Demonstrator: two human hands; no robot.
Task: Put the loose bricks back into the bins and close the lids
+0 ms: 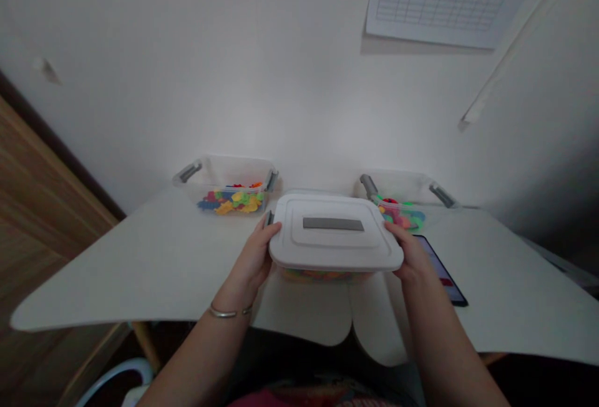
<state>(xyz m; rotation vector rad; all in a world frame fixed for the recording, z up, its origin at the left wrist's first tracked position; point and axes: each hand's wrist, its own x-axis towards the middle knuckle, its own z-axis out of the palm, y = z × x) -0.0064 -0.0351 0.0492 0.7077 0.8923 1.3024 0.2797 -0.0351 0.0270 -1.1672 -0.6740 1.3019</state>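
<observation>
Between my hands is a storage box with a white lid (334, 251) and a grey strip handle on top. Colourful pieces show through its clear front side below the lid. My left hand (257, 251) grips the box's left end, thumb on the lid's edge. At the right end, my right hand (408, 251) holds it the same way, with the thumb at the rim. The fingers underneath are mostly hidden. The box appears held over the front part of the white table, tilted slightly toward me.
Behind on the left stands an open clear bin (224, 173) with colourful pieces inside. A similar clear bin (402, 185) stands at the back right. A tablet or phone (442, 273) lies on the white table (140, 269) beside my right forearm. The wall rises directly behind.
</observation>
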